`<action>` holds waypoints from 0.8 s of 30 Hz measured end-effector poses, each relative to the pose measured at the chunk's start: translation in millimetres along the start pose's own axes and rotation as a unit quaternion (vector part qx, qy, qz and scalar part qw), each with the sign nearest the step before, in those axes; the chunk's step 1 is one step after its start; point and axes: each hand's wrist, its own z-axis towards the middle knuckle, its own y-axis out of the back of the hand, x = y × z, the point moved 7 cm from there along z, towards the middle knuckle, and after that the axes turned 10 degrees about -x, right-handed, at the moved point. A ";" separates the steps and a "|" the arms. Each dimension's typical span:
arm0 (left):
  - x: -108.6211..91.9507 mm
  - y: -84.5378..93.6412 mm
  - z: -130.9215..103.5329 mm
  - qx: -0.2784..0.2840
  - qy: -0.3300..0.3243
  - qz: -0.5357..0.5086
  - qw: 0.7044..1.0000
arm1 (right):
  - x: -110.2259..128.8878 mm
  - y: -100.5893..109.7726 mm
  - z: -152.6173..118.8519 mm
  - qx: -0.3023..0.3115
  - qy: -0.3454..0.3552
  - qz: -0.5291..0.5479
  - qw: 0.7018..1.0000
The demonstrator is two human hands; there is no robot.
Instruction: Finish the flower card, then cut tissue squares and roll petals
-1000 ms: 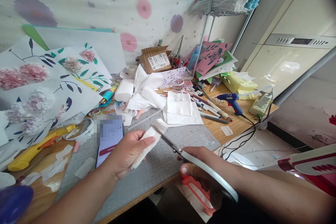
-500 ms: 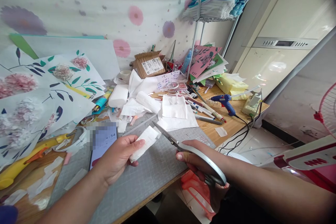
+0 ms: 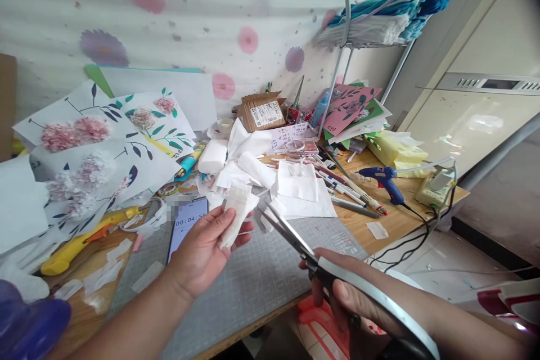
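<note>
Between the thumb and fingers of my left hand is a folded strip of white tissue paper, tilted upward over the desk. My right hand grips a large pair of scissors by the handles. The blades point up and to the left, slightly parted, with the tips a short way right of the tissue and apart from it. A small white scrap shows behind the blade tips. Beneath both hands lies a grey cutting mat. A phone showing a timer rests left of my left hand.
White paper sheets and several pens lie behind the mat. A blue glue gun with its cord sits at the right. Flower pictures and a yellow tool occupy the left. A cardboard box stands at the back.
The scissors have drawn away from the tissue, toward me and to the right, and their blades have parted. My left hand's fingers have spread a little behind the tissue. The camera view has shifted.
</note>
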 end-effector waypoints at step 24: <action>16.7 -12.0 -5.6 0.080 0.020 0.143 0.986 | 3.5 -11.4 14.6 -0.004 0.010 -0.114 0.993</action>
